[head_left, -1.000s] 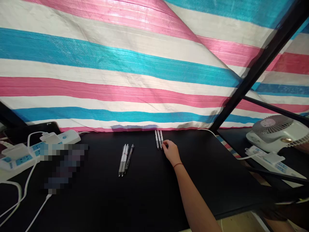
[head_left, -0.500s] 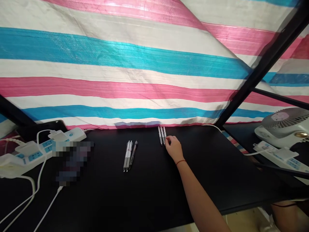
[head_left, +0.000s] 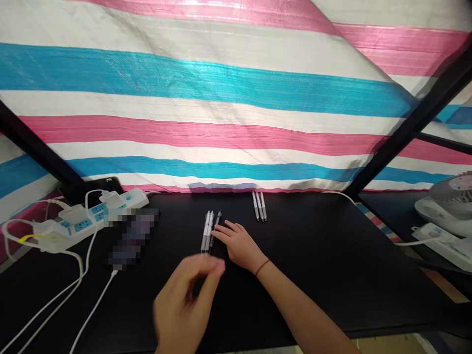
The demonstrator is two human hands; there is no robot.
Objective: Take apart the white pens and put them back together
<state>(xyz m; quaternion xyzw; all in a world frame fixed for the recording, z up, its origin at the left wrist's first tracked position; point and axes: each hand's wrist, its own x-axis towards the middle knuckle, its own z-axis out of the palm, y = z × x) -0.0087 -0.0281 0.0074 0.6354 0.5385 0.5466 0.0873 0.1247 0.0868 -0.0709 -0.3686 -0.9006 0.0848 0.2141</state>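
Observation:
My right hand (head_left: 243, 246) reaches over the black desk with its fingers spread, the tips at a dark pen (head_left: 219, 217); whether they touch it I cannot tell. Just left of that pen, two white pens with grey grips (head_left: 207, 231) lie side by side, their lower tips partly behind my left hand (head_left: 188, 300). That left hand is raised close to the camera, slightly blurred, its thumb and forefinger pinched together with nothing visible between them. Farther back, three white and grey pens (head_left: 259, 206) lie in a row near the striped sheet.
A power strip (head_left: 136, 197) with plugs and white cables fills the left side of the desk (head_left: 313, 275), next to a blurred-out phone-like object (head_left: 132, 238). Striped sheeting (head_left: 221, 118) hangs behind. To the right are a black frame bar (head_left: 398, 128), a fan (head_left: 442, 211) and another power strip (head_left: 446, 246).
My right hand has left the back row of pens and moved left to the dark pen, its fingers spreading. My left hand has come into view. The view has turned slightly left.

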